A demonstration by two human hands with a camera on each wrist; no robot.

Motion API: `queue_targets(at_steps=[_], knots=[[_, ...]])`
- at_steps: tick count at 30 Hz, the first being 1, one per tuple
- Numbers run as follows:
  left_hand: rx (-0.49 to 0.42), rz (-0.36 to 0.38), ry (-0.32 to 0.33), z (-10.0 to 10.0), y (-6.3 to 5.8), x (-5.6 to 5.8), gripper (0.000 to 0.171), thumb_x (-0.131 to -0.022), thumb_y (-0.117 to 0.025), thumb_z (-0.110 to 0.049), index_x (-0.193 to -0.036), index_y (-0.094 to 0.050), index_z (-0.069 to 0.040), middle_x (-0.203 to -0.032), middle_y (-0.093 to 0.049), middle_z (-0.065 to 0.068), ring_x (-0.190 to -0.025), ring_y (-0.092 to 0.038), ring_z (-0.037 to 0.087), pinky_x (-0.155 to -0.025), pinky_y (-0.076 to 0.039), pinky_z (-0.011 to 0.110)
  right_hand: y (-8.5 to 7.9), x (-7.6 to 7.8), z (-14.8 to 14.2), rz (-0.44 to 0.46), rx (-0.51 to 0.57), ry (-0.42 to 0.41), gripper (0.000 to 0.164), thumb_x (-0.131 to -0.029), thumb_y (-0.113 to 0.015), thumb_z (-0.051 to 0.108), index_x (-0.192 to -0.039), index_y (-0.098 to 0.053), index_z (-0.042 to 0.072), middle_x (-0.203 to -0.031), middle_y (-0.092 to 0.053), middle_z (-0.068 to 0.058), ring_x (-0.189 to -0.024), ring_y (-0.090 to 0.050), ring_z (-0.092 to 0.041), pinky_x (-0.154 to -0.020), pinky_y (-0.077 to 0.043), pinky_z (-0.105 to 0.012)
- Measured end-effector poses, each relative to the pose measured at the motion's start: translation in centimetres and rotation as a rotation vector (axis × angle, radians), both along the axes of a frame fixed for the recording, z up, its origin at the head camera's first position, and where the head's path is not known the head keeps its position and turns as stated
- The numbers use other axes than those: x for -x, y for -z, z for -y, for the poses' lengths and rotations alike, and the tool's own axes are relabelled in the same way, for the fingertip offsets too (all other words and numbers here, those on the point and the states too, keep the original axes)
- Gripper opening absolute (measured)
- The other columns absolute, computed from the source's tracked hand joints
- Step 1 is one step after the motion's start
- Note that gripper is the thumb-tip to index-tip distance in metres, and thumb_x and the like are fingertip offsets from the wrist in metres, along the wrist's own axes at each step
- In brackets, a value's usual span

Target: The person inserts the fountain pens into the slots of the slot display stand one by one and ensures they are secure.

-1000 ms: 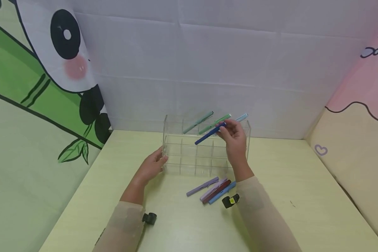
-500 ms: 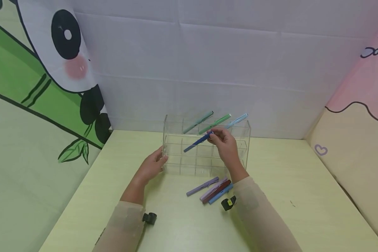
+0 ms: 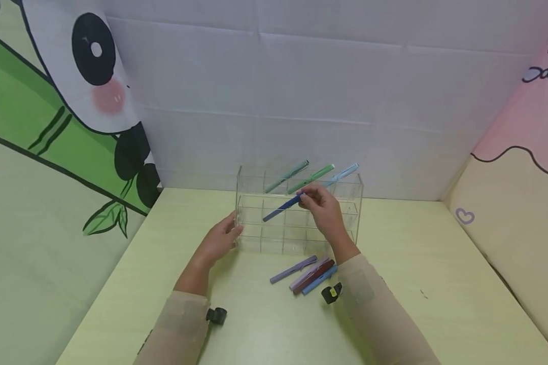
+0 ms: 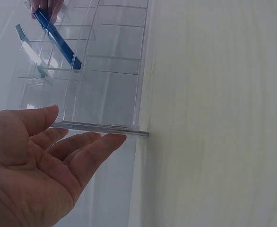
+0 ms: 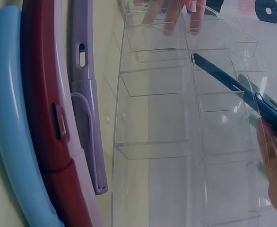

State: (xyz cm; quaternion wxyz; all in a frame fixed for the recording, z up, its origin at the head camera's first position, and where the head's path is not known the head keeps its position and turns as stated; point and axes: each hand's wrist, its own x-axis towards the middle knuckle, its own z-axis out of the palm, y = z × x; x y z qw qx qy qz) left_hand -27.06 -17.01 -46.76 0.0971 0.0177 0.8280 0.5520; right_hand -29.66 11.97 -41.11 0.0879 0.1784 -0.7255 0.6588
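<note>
White creased cloth backdrop (image 3: 274, 86): hangs along the far edge of the table.
Pale yellow table (image 3: 443, 253): runs under everything, its grain faint.
Pale green sheet printed with a big-eyed white face (image 3: 50, 218): slopes along the left.
Pink and cream printed sheet (image 3: 520, 203): slopes along the right.
Beige sleeves (image 3: 374, 309): cover both forearms.
Clear plastic tiered rack of square compartments (image 3: 297, 247): stands at the far middle of the table.
Left hand (image 3: 219, 238): fingers extended, tips against the rack's left end wall, thumb apart from them at the wall's front edge.
Right hand (image 3: 326, 210): pinches one pen by its upper end, before the rack.
Slim dark blue pen (image 3: 282, 208): tilted in the pinch, lower end at the middle row; whether inside a compartment, cannot tell.
Grey-green pen (image 3: 287, 177), bright green pen (image 3: 311, 179), light blue pen (image 3: 341, 175): lean side by side in the top row.
Sky blue pen (image 3: 320, 281), dark red pen (image 3: 314, 277), lilac pen (image 3: 305, 277): lie bunched before the rack.
Greyish purple pen (image 3: 293, 269): lies just beside the lilac one.
Small black devices (image 3: 216, 316): one at each wrist.
</note>
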Motion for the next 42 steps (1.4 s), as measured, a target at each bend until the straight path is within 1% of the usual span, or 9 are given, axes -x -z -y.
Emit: queue_targets(at_steps=[11, 15, 20, 24, 27, 32, 35, 39, 42], knots=[[-0.001, -0.004, 0.0, -0.1, -0.3, -0.2, 0.058, -0.104, -0.048, -0.034, -0.156, -0.022, -0.037, -0.158, -0.034, 0.009, -0.139, -0.042, 0.035, -0.1, -0.052, 0.047, 0.2, 0.1, -0.2, -0.026, -0.054, 0.008, 0.031, -0.1, -0.059, 0.019, -0.121, -0.059, -0.003, -0.117, -0.065, -0.016, -0.106, -0.066, -0.028, -0.089, -0.058, -0.029], [-0.002, -0.001, 0.002, -0.1, -0.4, -0.2, 0.058, -0.104, -0.048, -0.034, -0.156, -0.022, -0.036, -0.159, -0.034, 0.009, -0.139, -0.042, 0.035, -0.1, -0.052, 0.047, -0.3, -0.2, -0.2, -0.005, -0.057, -0.009, 0.031, -0.1, -0.058, 0.016, -0.122, -0.057, -0.004, -0.117, -0.064, -0.018, -0.108, -0.065, -0.032, -0.091, -0.058, -0.032], [-0.004, 0.004, 0.005, -0.2, -0.2, -0.2, 0.06, -0.103, -0.049, -0.039, -0.157, -0.021, -0.035, -0.158, -0.034, 0.009, -0.139, -0.042, 0.035, -0.1, -0.052, 0.047, -0.4, -0.3, -0.8, 0.019, -0.1, -0.001, 0.035, -0.1, -0.059, 0.02, -0.127, -0.055, -0.002, -0.119, -0.063, -0.018, -0.111, -0.063, -0.039, -0.093, -0.057, -0.032], [-0.015, 0.004, 0.008, -0.2, -0.1, -0.1, 0.062, -0.102, -0.051, -0.043, -0.157, -0.022, -0.035, -0.158, -0.035, 0.01, -0.139, -0.043, 0.035, -0.1, -0.052, 0.047, -1.6, -1.5, -1.7, 0.017, -0.131, 0.021, 0.039, -0.101, -0.057, 0.018, -0.133, -0.05, -0.004, -0.126, -0.06, -0.02, -0.115, -0.06, -0.041, -0.096, -0.056, -0.037], [-0.015, 0.002, 0.009, -0.3, -0.1, -0.1, 0.062, -0.102, -0.051, -0.043, -0.157, -0.022, -0.035, -0.157, -0.036, 0.01, -0.139, -0.043, 0.035, -0.1, -0.052, 0.047, -2.7, -2.6, -2.7, -0.013, -0.148, 0.048, 0.04, -0.101, -0.057, 0.016, -0.134, -0.049, -0.005, -0.129, -0.058, -0.023, -0.114, -0.06, -0.039, -0.095, -0.056, -0.039], [-0.002, 0.001, 0.004, -0.3, -0.1, -0.1, 0.061, -0.102, -0.05, -0.042, -0.156, -0.022, -0.037, -0.157, -0.036, 0.01, -0.138, -0.043, 0.036, -0.101, -0.052, 0.047, -4.0, -4.3, -4.7, -0.055, -0.208, 0.118, 0.039, -0.101, -0.057, 0.019, -0.134, -0.05, -0.002, -0.13, -0.058, -0.023, -0.113, -0.06, -0.039, -0.09, -0.056, -0.022], [-0.005, -0.002, 0.002, -0.2, -0.1, -0.1, 0.06, -0.103, -0.049, -0.039, -0.156, -0.022, -0.037, -0.157, -0.036, 0.009, -0.139, -0.043, 0.036, -0.101, -0.052, 0.048, -4.2, -5.1, -6.1, -0.066, -0.261, 0.158, 0.039, -0.101, -0.057, 0.02, -0.134, -0.051, 0.0, -0.131, -0.059, -0.018, -0.113, -0.063, -0.029, -0.088, -0.052, -0.014], [-0.013, -0.006, 0.01, -0.1, -0.2, -0.2, 0.059, -0.104, -0.048, -0.034, -0.157, -0.021, -0.034, -0.158, -0.035, 0.012, -0.139, -0.041, 0.037, -0.101, -0.051, 0.049, -3.2, -5.7, -8.2, -0.076, -0.366, 0.175, 0.039, -0.102, -0.056, 0.022, -0.137, -0.051, 0.007, -0.133, -0.06, -0.011, -0.112, -0.061, -0.008, -0.09, -0.047, -0.009], [-0.012, -0.001, 0.009, 0.0, -0.2, -0.2, 0.06, -0.104, -0.048, -0.034, -0.157, -0.02, -0.034, -0.158, -0.035, 0.012, -0.139, -0.041, 0.037, -0.101, -0.051, 0.049, -2.2, -6.0, -9.6, -0.08, -0.459, 0.161, 0.039, -0.101, -0.057, 0.026, -0.138, -0.052, 0.015, -0.132, -0.061, -0.004, -0.114, -0.06, -0.007, -0.091, -0.046, -0.009]])
